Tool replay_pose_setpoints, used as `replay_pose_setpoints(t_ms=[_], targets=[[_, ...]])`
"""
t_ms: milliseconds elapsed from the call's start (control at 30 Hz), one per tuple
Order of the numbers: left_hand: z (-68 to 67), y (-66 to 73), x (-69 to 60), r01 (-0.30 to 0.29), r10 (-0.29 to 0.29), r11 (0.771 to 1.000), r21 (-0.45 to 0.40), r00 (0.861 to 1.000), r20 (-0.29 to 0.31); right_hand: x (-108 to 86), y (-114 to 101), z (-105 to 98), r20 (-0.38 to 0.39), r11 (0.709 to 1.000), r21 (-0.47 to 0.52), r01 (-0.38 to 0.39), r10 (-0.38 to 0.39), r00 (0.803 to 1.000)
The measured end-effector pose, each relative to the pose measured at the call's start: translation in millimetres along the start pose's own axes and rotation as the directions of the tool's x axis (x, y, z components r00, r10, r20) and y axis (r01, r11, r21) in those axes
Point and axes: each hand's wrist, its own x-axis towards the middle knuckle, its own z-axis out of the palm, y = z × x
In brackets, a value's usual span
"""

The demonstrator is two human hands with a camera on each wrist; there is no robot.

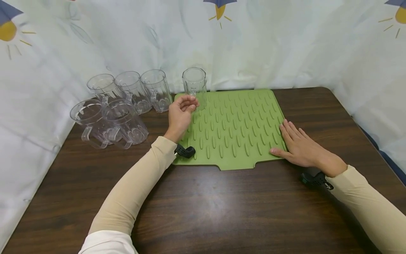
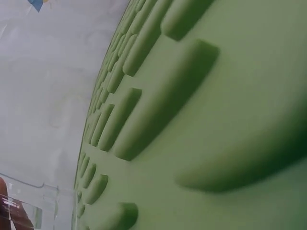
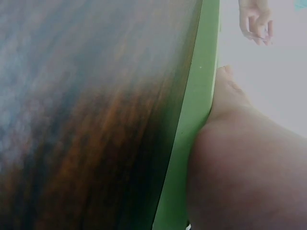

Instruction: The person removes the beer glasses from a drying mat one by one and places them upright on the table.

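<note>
My left hand (image 1: 181, 114) pinches the handle of a clear mug (image 1: 194, 79) over the back left corner of a green ridged mat (image 1: 234, 165). The mug is upright; whether its base touches the mat I cannot tell. In the left wrist view, fingertips (image 2: 17, 213) show through the clear plastic or glass at the lower left, beside the mat's ridges. My right hand (image 1: 299, 146) lies flat with fingers spread on the mat's right edge, partly over the table. The right wrist view shows that hand (image 3: 235, 153) up close against the mat's edge (image 3: 192, 96).
Several more clear mugs stand upright in a group left of the mat, among them a front mug (image 1: 125, 123) and a back mug (image 1: 155, 90). The dark wooden table (image 1: 203, 204) ends at a white patterned curtain (image 1: 285, 46) behind and to the left.
</note>
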Motion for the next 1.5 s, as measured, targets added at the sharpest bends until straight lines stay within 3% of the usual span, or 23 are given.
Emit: replay_pose_setpoints(t_ms=[267,700,1100,1500], targets=[[-2.8,3.4,-5.2,-0.003,0.003,1.0,0.007,1.0,0.028,-0.3,0,0,0.004,1.0,0.002,0.001,-0.001,1.0],[-5.1,9.5,-16.5,-0.006,0.002,0.999,0.037,0.991,0.132,-3.3,1,-3,-0.002,1.0,0.003,0.007,-0.007,1.0],[-9.8,15.3,-25.5,0.011,-0.026,0.996,0.092,0.988,0.155,-2.8,2,-1,0.012,1.0,-0.006,0.007,-0.007,1.0],[-16.3,23.0,-38.1,-0.079,0.039,0.975,0.207,0.981,0.191,-1.5,-2,-1,0.009,1.0,-0.017,0.017,-0.017,1.0]])
